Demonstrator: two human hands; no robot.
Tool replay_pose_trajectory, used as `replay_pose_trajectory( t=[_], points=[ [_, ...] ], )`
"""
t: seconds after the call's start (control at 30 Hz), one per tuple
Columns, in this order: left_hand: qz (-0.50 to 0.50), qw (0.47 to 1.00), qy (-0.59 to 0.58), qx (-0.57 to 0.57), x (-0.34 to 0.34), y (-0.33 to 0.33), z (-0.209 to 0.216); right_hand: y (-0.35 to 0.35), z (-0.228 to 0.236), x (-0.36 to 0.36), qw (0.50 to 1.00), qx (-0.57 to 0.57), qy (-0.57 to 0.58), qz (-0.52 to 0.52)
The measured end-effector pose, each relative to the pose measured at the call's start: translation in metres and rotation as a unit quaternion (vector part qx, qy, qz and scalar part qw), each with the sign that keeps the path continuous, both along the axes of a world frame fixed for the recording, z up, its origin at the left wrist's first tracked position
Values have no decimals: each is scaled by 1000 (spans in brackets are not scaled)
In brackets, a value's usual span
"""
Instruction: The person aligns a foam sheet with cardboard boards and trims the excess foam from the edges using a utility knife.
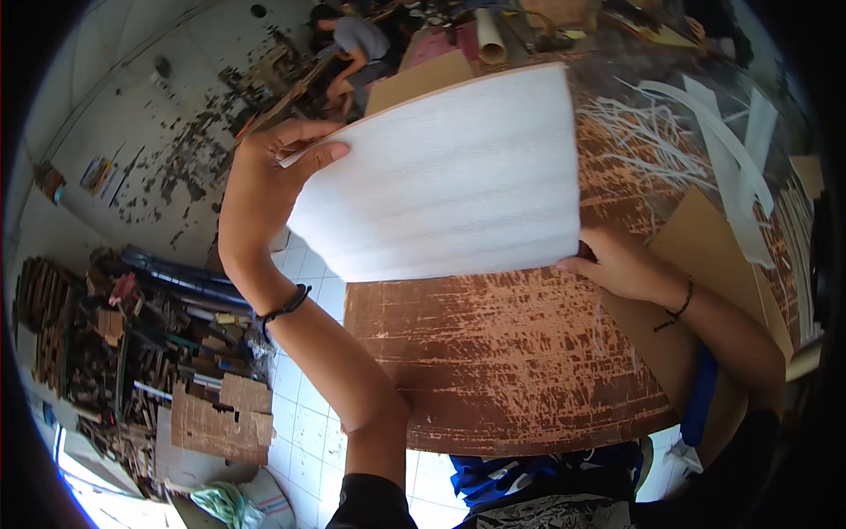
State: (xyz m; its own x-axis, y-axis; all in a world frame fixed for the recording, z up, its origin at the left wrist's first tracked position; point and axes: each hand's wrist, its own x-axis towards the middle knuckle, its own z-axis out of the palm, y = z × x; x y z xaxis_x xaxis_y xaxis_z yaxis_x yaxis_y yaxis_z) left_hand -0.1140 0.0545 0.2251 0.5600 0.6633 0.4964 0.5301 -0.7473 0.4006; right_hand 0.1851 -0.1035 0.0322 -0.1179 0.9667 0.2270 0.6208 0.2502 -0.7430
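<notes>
Between my hands is a panel faced with white foam sheet (441,176), raised and tilted above the worn brown tabletop (511,361). A thin brown edge shows along its top, as of a cardboard or board backing. My left hand (286,167) pinches the upper left corner, thumb on the white face and fingers behind. At the lower right corner, my right hand (621,260) grips the edge with its thumb in front; its other fingers are partly hidden. Flat brown cardboard (643,339) lies on the table under my right forearm.
White foam strips (648,137) and longer foam pieces (731,150) lie at the far right. A blue-handled tool (701,397) is near my right elbow. A cardboard tube (490,37) lies at the back. Another person (352,48) bends down at far left. Scrap wood (97,353) fills the left side.
</notes>
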Motion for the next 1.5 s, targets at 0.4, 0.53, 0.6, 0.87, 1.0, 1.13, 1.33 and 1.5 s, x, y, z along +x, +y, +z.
replay_pose_trajectory(
  t=[0.4, 0.53, 0.6, 0.87, 1.0, 1.13, 1.33, 1.5],
  points=[
    [164, 984, -55, -47, -105, 45, -21, 7, -18, 4, 996, 12, 50, -68],
    [102, 988, -102, -48, -96, 41, -20, 10, -25, 13, 990, 55, 95, -92],
    [90, 988, -103, -75, -93, 40, -16, 13, -31, 16, 983, 92, 110, -111],
    [111, 989, -34, -97, -79, 28, -15, 14, -23, 10, 986, 64, 93, -124],
    [115, 992, 28, -53, -60, 15, -7, 10, -20, 12, 987, 66, 88, -120],
    [38, 998, -18, -53, -60, 19, -6, 11, -25, 15, 981, 97, 89, -144],
    [4, 997, -70, -19, -52, 18, -5, 16, -23, 14, 970, 127, 106, -178],
    [69, 993, -55, -75, -71, 23, -8, 16, -24, 19, 978, 99, 64, -170]
  ],
)
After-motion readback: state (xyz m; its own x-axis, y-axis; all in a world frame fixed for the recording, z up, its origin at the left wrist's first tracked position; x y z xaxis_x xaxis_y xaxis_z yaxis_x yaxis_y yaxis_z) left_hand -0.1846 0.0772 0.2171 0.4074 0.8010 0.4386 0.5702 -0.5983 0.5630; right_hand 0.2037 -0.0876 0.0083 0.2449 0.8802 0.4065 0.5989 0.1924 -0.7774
